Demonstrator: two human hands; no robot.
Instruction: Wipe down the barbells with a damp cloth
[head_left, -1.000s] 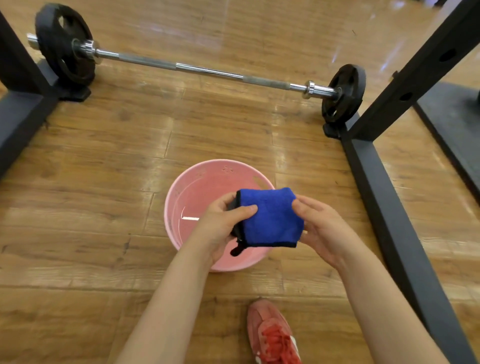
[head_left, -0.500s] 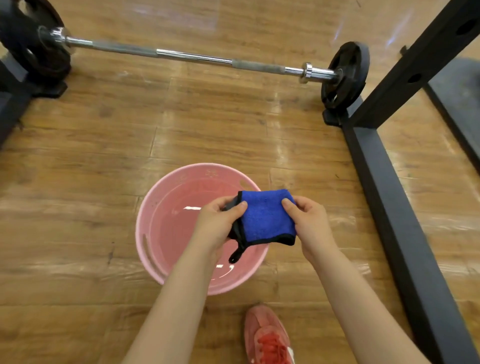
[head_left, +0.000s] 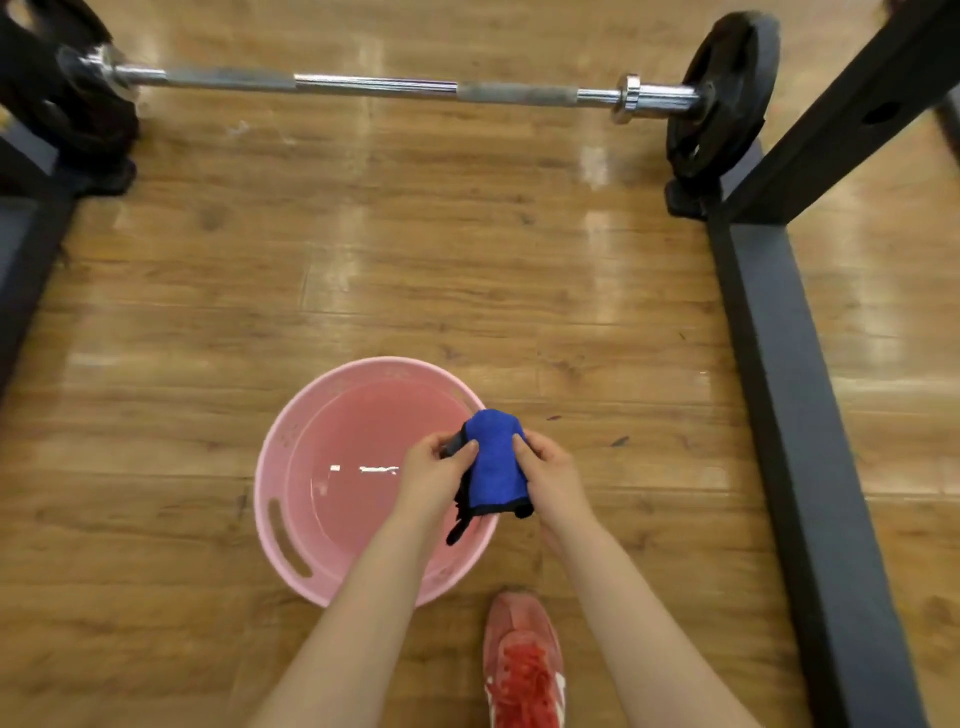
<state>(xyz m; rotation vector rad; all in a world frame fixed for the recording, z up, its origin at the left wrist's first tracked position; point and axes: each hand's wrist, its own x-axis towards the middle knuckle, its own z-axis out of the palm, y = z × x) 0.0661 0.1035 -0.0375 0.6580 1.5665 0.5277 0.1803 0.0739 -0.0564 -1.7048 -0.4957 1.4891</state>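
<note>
On the wooden floor (head_left: 467, 270), at the far left, a black plate (head_left: 57, 88) carries one end of the barbell (head_left: 374, 85), well apart from the hands. Nearer, a pink basin (head_left: 291, 457) holds water. Over its right rim the left hand (head_left: 434, 475) grips the blue cloth (head_left: 491, 462), fingers curled around the left edge. The right hand (head_left: 550, 478) pinches the right edge. A red shoe (head_left: 522, 660) stands just below, and a black frame (head_left: 795, 415) lies at the right.

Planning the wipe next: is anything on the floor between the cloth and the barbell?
Nothing visible. Both hands hold the blue cloth over the pink basin; only bare wooden floor lies before the barbell.
</note>
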